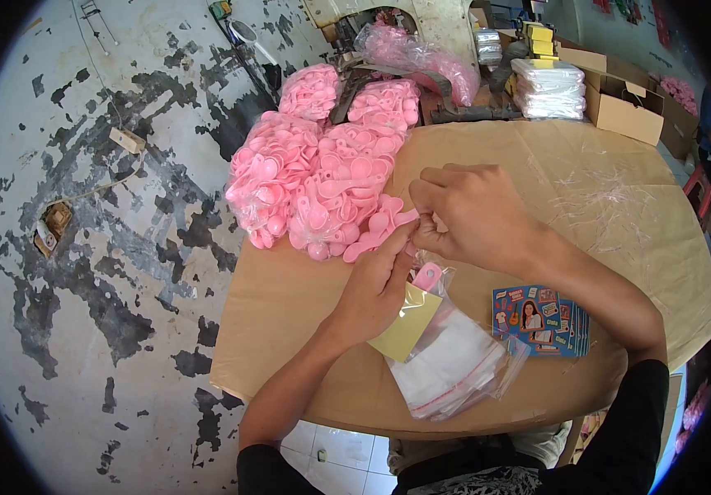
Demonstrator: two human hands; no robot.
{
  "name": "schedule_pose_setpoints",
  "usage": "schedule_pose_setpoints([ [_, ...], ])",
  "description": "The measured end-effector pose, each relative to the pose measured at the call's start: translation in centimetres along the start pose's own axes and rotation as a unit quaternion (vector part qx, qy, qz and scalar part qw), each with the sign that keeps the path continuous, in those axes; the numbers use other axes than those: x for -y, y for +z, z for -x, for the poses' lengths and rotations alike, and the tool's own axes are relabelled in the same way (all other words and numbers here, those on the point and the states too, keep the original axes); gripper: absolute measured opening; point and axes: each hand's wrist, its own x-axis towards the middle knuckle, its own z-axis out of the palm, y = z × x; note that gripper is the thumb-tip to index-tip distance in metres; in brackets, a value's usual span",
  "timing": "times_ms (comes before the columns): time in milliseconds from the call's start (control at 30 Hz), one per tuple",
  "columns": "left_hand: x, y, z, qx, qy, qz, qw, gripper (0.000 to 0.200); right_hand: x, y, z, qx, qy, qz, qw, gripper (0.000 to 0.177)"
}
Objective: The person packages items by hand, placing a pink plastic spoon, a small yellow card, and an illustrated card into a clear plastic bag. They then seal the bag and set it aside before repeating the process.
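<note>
My left hand (376, 290) is closed at the near side of the spoon heap, on what looks like the top of a clear plastic bag (448, 279). Below its fingers show a yellow card (409, 324) and a pink handle end with a hole (428, 276). My right hand (473, 216) pinches close to the left thumb tip; whatever sits between its fingers is hidden. A pink spoon (382, 221) lies just left of those fingertips. Under the card rests a stack of clear resealable bags (446, 367). Blue printed cards (537, 320) lie fanned beneath my right forearm.
Bulging bags of pink spoons (314, 177) cover the table's back left. Behind them stands a machine (446, 25). Packs of plastic bags (548, 89) and an open cardboard box (626, 107) sit at the back right. Thin clear plastic strips (611, 202) litter the brown-covered table (661, 272).
</note>
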Motion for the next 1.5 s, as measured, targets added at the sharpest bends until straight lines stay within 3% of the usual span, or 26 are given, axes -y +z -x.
schedule_pose_setpoints([
  [133, -0.1, -0.2, 0.0, 0.014, -0.017, 0.015, 1.0, 0.037, -0.8, 0.8, 0.0, -0.034, 0.066, 0.008, 0.997, 0.017],
  [200, -0.4, -0.3, 0.3, 0.027, -0.038, 0.042, 0.998, 0.036, -5.0, 0.9, -0.5, -0.095, 0.133, 0.015, 0.986, 0.017],
  [300, -1.2, -0.3, 0.2, 0.011, -0.053, 0.104, 0.993, 0.036, -6.3, -2.3, -0.4, -0.041, 0.166, -0.173, 0.97, 0.009],
  [433, -0.4, -0.1, 0.1, -0.02, -0.065, 0.148, 0.987, 0.037, -2.4, -2.6, -0.4, -0.063, 0.054, -0.208, 0.975, 0.009],
  [533, -0.2, 0.1, 0.2, -0.041, -0.078, 0.162, 0.983, 0.038, -1.4, -1.8, 0.0, -0.064, -0.048, -0.133, 0.988, 0.012],
  [633, -0.8, 0.5, 0.0, -0.059, -0.056, 0.17, 0.982, 0.041, -0.5, -2.3, 0.1, -0.004, -0.027, -0.104, 0.994, 0.016],
  [833, -1.0, 0.2, 0.1, -0.046, -0.068, 0.165, 0.983, 0.043, -1.3, -0.6, 0.4, -0.061, -0.052, -0.049, 0.996, 0.022],
  [1067, -0.3, 0.0, 0.4, -0.022, -0.054, 0.109, 0.992, 0.046, -0.9, 0.0, 0.6, -0.062, -0.063, 0.011, 0.996, 0.016],
  [1133, -0.4, 0.3, 0.4, -0.02, -0.092, 0.146, 0.985, 0.046, -0.9, 0.4, 0.7, -0.06, -0.064, 0.033, 0.996, 0.017],
  [1167, -0.4, 0.4, 0.5, -0.019, -0.111, 0.165, 0.98, 0.046, -0.9, 0.6, 0.7, -0.067, -0.067, 0.022, 0.995, 0.017],
  [1367, -0.6, 0.4, 0.4, -0.008, -0.013, 0.049, 0.999, 0.044, -1.7, 0.0, 0.4, -0.076, -0.015, -0.064, 0.995, 0.012],
  [1500, -0.6, -0.1, 0.4, -0.028, 0.019, 0.129, 0.991, 0.043, -5.2, -1.8, -0.4, -0.135, 0.059, -0.226, 0.963, 0.006],
])
